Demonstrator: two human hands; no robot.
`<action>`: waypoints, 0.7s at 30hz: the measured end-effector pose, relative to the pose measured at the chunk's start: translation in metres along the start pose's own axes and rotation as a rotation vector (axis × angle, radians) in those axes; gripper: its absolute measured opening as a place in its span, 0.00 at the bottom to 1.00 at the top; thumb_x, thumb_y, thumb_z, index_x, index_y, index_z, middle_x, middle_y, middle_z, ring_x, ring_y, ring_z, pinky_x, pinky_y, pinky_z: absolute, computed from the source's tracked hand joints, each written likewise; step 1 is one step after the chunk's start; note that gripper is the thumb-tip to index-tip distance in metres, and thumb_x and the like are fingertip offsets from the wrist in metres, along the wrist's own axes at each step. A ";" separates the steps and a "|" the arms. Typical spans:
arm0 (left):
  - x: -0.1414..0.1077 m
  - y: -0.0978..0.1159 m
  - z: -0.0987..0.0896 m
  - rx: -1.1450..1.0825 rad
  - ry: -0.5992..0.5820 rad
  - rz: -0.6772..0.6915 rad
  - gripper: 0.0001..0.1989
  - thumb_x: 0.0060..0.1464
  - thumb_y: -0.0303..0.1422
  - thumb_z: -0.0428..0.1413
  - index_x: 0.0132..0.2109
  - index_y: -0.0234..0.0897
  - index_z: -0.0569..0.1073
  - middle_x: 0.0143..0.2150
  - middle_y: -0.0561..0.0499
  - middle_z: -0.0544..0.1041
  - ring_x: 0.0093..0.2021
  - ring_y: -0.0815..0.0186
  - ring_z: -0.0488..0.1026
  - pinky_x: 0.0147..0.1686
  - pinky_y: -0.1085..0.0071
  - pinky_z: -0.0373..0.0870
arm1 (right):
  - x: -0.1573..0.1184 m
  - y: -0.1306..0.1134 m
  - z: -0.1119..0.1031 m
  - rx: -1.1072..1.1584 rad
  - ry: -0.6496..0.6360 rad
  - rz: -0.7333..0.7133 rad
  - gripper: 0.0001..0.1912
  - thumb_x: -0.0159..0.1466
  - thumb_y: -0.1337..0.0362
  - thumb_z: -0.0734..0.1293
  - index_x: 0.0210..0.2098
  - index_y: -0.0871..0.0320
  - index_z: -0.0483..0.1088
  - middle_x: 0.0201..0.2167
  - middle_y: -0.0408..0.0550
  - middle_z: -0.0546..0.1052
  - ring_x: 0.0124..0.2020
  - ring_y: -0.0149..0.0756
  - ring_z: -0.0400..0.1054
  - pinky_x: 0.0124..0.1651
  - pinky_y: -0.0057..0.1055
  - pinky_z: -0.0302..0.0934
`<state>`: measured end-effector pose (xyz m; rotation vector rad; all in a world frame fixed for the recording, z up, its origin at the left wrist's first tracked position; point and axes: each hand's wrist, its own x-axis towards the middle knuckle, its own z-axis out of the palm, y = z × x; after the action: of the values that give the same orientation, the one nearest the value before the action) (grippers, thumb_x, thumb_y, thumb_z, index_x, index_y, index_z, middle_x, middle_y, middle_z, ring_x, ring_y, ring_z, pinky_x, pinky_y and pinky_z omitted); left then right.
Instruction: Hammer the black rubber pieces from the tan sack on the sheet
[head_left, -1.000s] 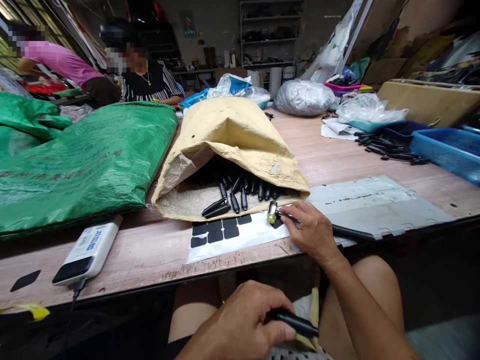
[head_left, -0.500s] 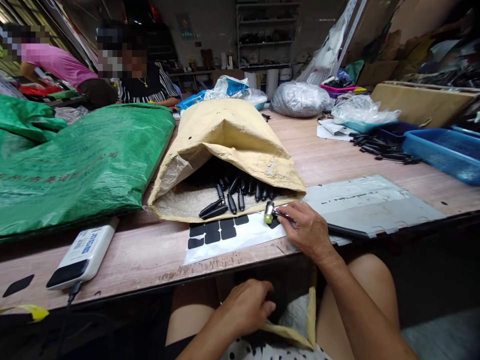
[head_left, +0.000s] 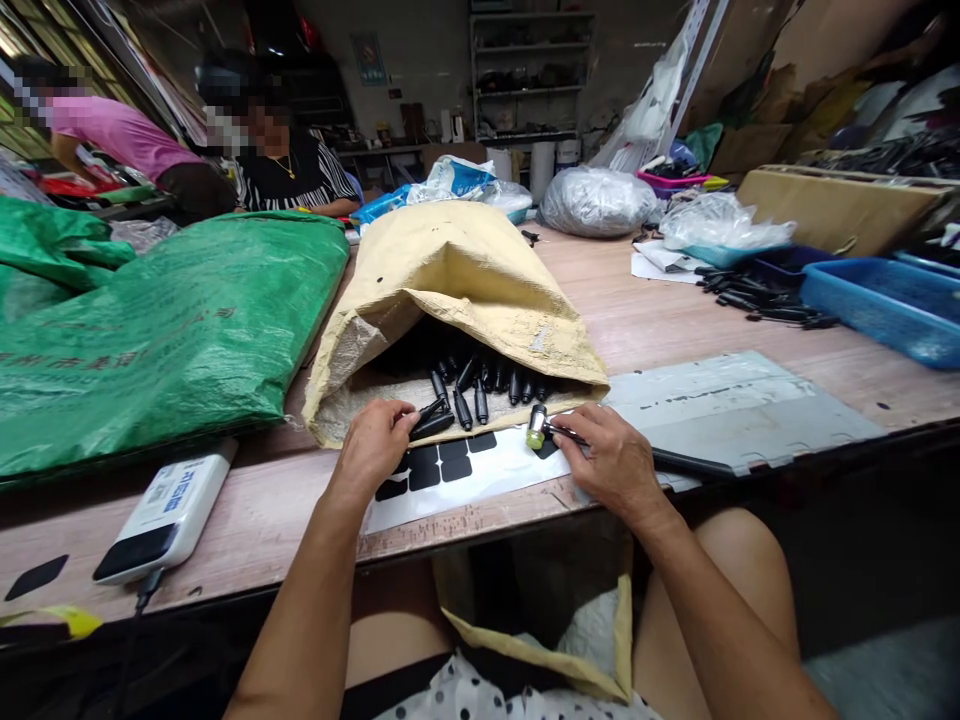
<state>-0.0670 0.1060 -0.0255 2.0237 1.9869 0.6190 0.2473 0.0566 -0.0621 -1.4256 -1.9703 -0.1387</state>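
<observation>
My left hand (head_left: 379, 438) has its thumb and fingers closed on the near end of a slim black tubular part (head_left: 430, 411) at the mouth of the yellow sack (head_left: 480, 250). More such black parts (head_left: 481, 402) lie on the sack's pale inner side. In my right hand (head_left: 611, 455) is a small mallet (head_left: 537, 427) with a metal head and a yellow-green face, gripped by its shaft close to the head. Its black handle (head_left: 690, 463) points right. Below lies a white backing sheet (head_left: 491, 483) with several black rounded stickers (head_left: 424, 470), partly behind my left hand.
A green sack (head_left: 172, 330) and a white power bank (head_left: 169, 512) with a cable are on the left. To the right lie a grey board (head_left: 757, 400), black parts (head_left: 757, 298) and a blue basket (head_left: 881, 300). An open sack (head_left: 626, 620) hangs at my lap. Two people sit beyond the table.
My left hand has risen from above my lap to the yellow sack's mouth and closed on a black part there. My right hand stays nearly still with the mallet.
</observation>
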 end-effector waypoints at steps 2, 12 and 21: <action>0.000 -0.003 0.001 0.000 -0.052 0.014 0.12 0.62 0.37 0.53 0.41 0.38 0.80 0.39 0.46 0.77 0.43 0.56 0.74 0.45 0.62 0.67 | 0.000 0.000 0.000 -0.002 0.002 0.002 0.09 0.64 0.65 0.66 0.43 0.53 0.76 0.38 0.46 0.78 0.43 0.40 0.70 0.47 0.34 0.64; -0.036 0.032 0.001 -0.170 0.058 0.320 0.06 0.65 0.35 0.53 0.44 0.40 0.73 0.43 0.48 0.75 0.46 0.58 0.70 0.47 0.62 0.66 | 0.000 0.001 0.001 -0.005 -0.008 0.005 0.09 0.64 0.65 0.67 0.43 0.52 0.76 0.37 0.46 0.78 0.42 0.39 0.70 0.45 0.35 0.63; -0.062 0.056 0.035 -0.290 -0.091 0.370 0.08 0.59 0.32 0.60 0.46 0.40 0.74 0.42 0.49 0.74 0.45 0.59 0.70 0.45 0.64 0.67 | -0.001 0.000 0.000 -0.006 -0.008 0.002 0.10 0.64 0.65 0.66 0.43 0.52 0.76 0.38 0.46 0.78 0.43 0.40 0.70 0.46 0.35 0.64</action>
<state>-0.0002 0.0461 -0.0396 2.1990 1.3856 0.8184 0.2479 0.0561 -0.0623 -1.4342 -1.9767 -0.1381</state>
